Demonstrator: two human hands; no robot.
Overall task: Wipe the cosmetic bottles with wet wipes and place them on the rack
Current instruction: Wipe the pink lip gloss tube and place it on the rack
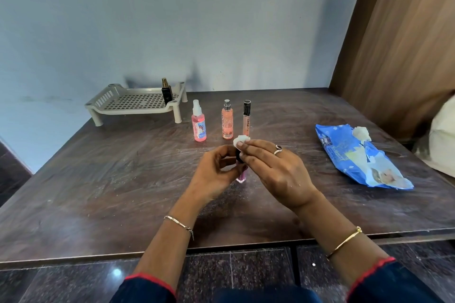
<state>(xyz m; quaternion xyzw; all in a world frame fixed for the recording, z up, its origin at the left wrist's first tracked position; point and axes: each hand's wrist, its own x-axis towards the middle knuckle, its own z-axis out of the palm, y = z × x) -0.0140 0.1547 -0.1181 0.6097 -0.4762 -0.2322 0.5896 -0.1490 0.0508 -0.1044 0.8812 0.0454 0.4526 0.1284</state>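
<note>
While left hand (216,172) grips a mostly hidden pink bottle (240,176), right hand (275,170) pinching wipe (241,140), table (86,204) edge under forearms

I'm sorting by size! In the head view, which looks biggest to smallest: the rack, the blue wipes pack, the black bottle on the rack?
1. rack and blue wipes pack: look alike; the pack is nearer, so no ranking.
2. black bottle: clearly smallest.

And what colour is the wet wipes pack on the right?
The wipes pack is blue with white print; head view.
</note>
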